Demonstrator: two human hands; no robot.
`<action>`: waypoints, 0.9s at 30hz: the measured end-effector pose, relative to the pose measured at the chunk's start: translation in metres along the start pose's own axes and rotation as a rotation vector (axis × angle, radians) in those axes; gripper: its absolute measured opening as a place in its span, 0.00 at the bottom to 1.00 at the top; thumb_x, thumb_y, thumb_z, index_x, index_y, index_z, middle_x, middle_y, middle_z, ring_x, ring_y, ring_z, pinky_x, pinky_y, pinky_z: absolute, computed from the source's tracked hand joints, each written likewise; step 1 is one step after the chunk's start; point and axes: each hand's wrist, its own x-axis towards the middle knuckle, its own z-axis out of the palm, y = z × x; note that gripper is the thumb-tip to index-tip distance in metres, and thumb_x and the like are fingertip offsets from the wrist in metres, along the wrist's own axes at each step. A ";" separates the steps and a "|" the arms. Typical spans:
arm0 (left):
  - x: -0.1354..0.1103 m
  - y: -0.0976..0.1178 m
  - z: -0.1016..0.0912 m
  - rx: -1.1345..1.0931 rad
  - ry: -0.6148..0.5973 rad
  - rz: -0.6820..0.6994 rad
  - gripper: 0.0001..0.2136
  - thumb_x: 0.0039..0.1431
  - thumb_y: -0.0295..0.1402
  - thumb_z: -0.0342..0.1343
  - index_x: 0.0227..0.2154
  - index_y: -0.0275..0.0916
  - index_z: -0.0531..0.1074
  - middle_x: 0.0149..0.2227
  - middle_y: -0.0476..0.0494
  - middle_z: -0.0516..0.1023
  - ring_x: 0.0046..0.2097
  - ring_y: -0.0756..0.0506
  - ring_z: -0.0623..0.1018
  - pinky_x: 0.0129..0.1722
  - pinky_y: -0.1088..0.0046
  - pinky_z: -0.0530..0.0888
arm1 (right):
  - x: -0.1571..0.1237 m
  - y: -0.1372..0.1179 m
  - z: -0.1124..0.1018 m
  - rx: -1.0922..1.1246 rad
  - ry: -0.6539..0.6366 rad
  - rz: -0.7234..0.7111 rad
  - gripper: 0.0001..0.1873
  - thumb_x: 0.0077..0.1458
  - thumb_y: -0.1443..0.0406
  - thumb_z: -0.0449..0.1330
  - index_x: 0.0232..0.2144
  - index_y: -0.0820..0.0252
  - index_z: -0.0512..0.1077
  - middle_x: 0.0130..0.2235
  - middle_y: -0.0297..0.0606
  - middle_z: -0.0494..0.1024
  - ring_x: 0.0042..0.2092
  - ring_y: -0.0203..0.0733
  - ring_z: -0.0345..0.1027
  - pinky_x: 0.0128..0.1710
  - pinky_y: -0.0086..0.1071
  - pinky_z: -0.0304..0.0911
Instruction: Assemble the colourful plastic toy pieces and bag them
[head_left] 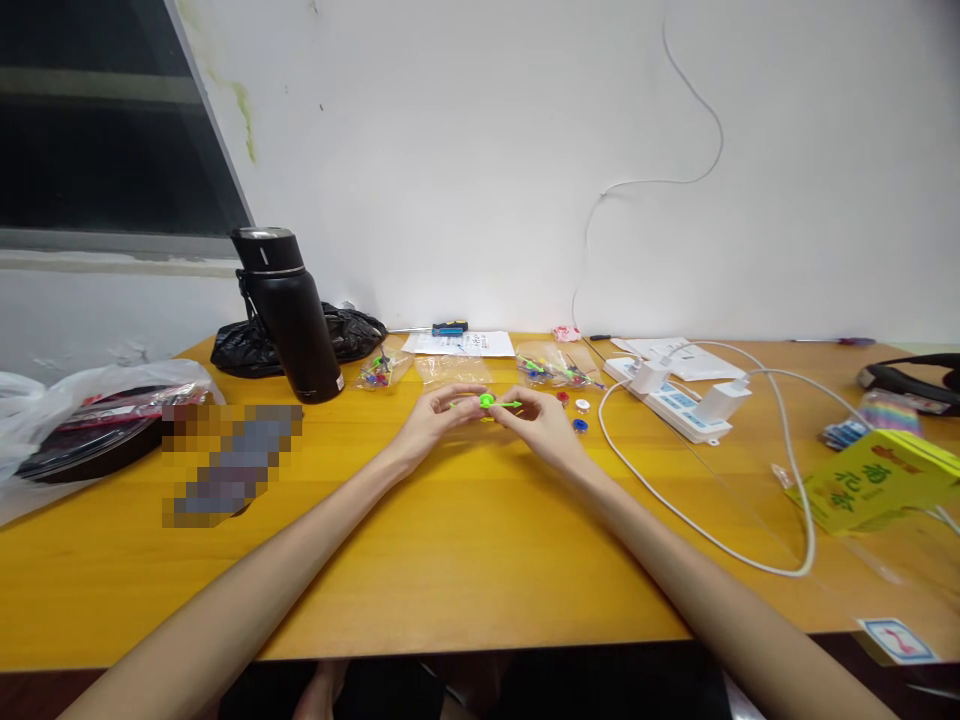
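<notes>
Between my two hands, above the middle of the wooden table, is a small bright green plastic piece with a round hub and a pointed arm reaching right. My left hand pinches its left side. The fingers of my right hand close on its right side near the pointed arm. A bit of yellow shows just under the green piece; what it belongs to I cannot make out. Right of my right hand lie small round parts: a red one, a white one and a blue one.
Clear bags of coloured parts lie behind my hands, near a screwdriver on white paper. A black bottle stands left. To the right are a power strip, a looping white cable and a yellow-green box.
</notes>
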 end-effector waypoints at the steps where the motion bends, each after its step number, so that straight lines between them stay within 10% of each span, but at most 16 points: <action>1: 0.000 0.001 0.001 0.060 0.006 0.031 0.18 0.50 0.40 0.70 0.43 0.39 0.80 0.48 0.39 0.82 0.51 0.39 0.80 0.57 0.60 0.73 | -0.001 -0.001 0.000 -0.030 -0.005 -0.013 0.15 0.57 0.54 0.63 0.31 0.60 0.77 0.34 0.38 0.81 0.37 0.42 0.73 0.38 0.31 0.65; 27: 0.003 -0.004 -0.009 0.281 0.063 0.053 0.19 0.46 0.42 0.71 0.40 0.38 0.81 0.40 0.39 0.85 0.42 0.38 0.84 0.48 0.62 0.77 | -0.007 -0.005 0.003 -0.214 -0.087 -0.021 0.15 0.64 0.57 0.56 0.33 0.60 0.75 0.30 0.36 0.80 0.33 0.40 0.73 0.35 0.29 0.64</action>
